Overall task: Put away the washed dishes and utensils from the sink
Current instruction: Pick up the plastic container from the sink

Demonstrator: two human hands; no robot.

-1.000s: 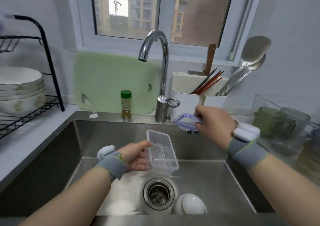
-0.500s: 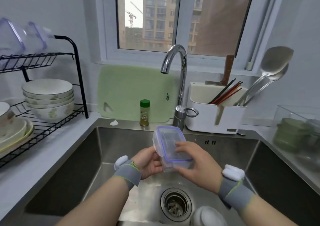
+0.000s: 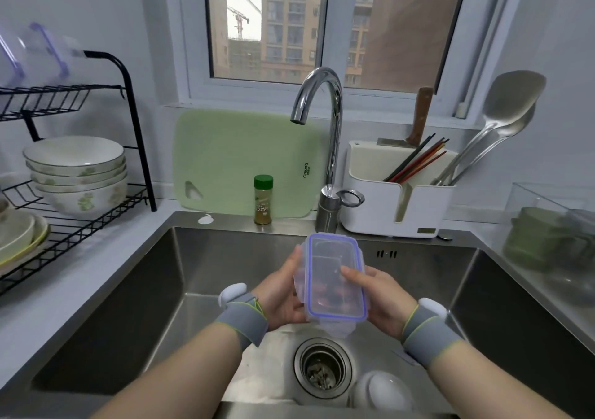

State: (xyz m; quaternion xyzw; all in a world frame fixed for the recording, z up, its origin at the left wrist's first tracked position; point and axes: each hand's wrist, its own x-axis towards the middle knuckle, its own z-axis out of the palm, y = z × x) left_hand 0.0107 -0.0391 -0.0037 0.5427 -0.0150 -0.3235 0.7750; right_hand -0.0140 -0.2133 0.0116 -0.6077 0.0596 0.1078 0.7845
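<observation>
Over the steel sink [image 3: 135, 293] I hold a clear plastic container [image 3: 331, 277] with its purple-rimmed lid on top. My left hand [image 3: 285, 296] grips the container's left side from below. My right hand [image 3: 375, 293] grips its right side, with the thumb lying on the lid. A white bowl [image 3: 383, 389] lies upside down on the sink floor, right of the drain [image 3: 322, 367].
A black dish rack [image 3: 74, 222] at left carries stacked bowls [image 3: 77, 174], plates and, on top, clear containers [image 3: 32, 55]. Behind the sink stand a faucet [image 3: 325, 122], green cutting board [image 3: 238, 161], spice bottle [image 3: 263, 199] and white utensil holder [image 3: 396, 203]. A glass box [image 3: 553, 238] sits at right.
My right hand brought the lid from near the faucet onto the container, and both hands now hold the closed container together. The view has swung left and shows more of the rack.
</observation>
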